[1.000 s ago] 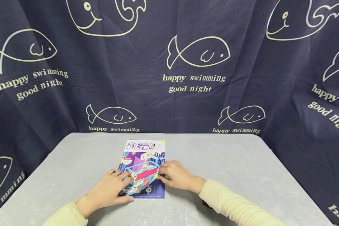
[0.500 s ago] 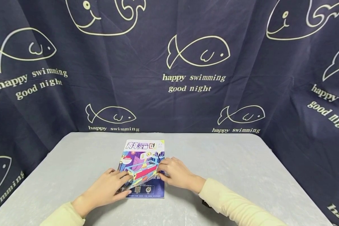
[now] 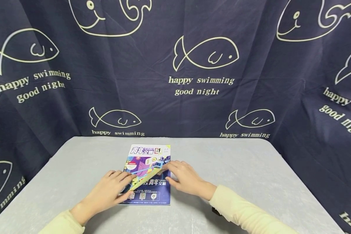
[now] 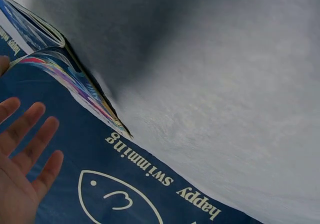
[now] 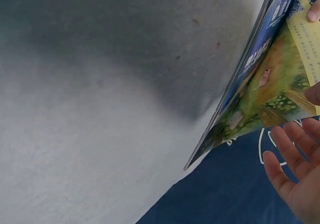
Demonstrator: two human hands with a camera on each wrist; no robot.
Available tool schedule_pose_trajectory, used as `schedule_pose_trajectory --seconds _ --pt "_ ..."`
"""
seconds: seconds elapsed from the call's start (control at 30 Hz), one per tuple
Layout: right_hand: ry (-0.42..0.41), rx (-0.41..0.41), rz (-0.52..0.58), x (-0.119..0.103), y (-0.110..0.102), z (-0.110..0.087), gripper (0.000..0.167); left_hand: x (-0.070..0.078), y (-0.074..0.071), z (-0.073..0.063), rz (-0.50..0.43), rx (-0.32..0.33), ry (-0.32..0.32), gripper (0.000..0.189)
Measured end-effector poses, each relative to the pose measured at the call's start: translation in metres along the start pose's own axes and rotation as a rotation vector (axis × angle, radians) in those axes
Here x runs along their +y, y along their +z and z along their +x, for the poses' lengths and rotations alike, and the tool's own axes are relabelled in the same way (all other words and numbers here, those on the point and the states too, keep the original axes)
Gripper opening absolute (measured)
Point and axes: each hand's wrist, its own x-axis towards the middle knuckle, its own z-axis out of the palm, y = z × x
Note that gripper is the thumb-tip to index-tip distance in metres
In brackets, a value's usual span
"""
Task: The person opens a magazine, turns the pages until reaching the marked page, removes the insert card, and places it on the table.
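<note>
A magazine point(image 3: 143, 198) lies on the table with its colourful front cover point(image 3: 141, 160) lifted from the bottom and bent diagonally back. The dark blue page beneath shows. My left hand point(image 3: 106, 191) pinches the cover's lower left part, fingers over the outside and thumb on the inner side. From the right, my right hand point(image 3: 187, 177) holds the other end of the bent part. Its thumb touches the inner, green and yellow illustrated side of the cover point(image 5: 280, 79) in the right wrist view. The other fingers of both hands are spread loosely. Some finger contacts are hidden.
The grey table point(image 3: 228, 182) extends around the magazine. A dark blue curtain point(image 3: 201, 110) with white fish drawings hangs behind it and along both sides. A small black item point(image 3: 215, 211) shows under the right sleeve point(image 3: 237, 208).
The cover's lower part has been raised and bent further up and back, uncovering more of the dark blue page. Both hands have shifted slightly away from the person.
</note>
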Motion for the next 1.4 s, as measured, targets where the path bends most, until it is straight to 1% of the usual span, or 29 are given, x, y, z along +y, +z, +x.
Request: schedule_pose_trajectory --seconds 0.17,0.27,0.37,0.5,0.6,0.7,0.77,0.93,1.03,1.2,1.4 --pt "0.012 0.012 0.009 0.002 -0.001 -0.001 0.039 -0.004 -0.002 0.0 0.008 0.03 -0.004 0.056" --pt "0.016 -0.001 0.008 0.002 -0.001 -0.001 0.041 -0.005 -0.004 0.0 0.014 0.043 -0.013 0.063" --pt "0.013 -0.04 -0.004 0.002 0.0 -0.002 0.043 -0.006 -0.007 0.0 0.014 0.054 -0.027 0.07" --pt "0.003 -0.11 -0.014 0.002 0.002 -0.004 0.044 -0.007 -0.009 0.0 0.008 0.055 -0.05 0.077" --pt "-0.008 -0.149 -0.007 0.002 0.004 -0.005 0.044 -0.008 -0.009 0.0 0.003 0.083 -0.053 0.079" --pt "-0.019 -0.17 -0.005 0.002 0.006 -0.006 0.046 -0.009 -0.008 -0.001 -0.001 0.13 -0.043 0.078" --pt "-0.028 -0.179 -0.009 0.002 0.007 -0.007 0.047 -0.011 -0.008 -0.001 0.006 0.14 -0.044 0.076" --pt "-0.051 -0.215 -0.027 0.002 0.01 -0.008 0.049 -0.014 -0.008 -0.004 0.049 0.124 -0.065 0.064" --pt "-0.055 -0.241 -0.039 0.001 0.01 -0.009 0.05 -0.016 -0.007 -0.005 0.065 0.133 -0.076 0.063" --pt "-0.058 -0.27 -0.048 0.0 0.012 -0.012 0.047 -0.017 -0.006 -0.007 0.082 0.124 -0.094 0.06" --pt "-0.064 -0.287 -0.071 -0.002 0.014 -0.014 0.048 -0.021 -0.004 -0.009 0.065 0.112 -0.08 0.052"
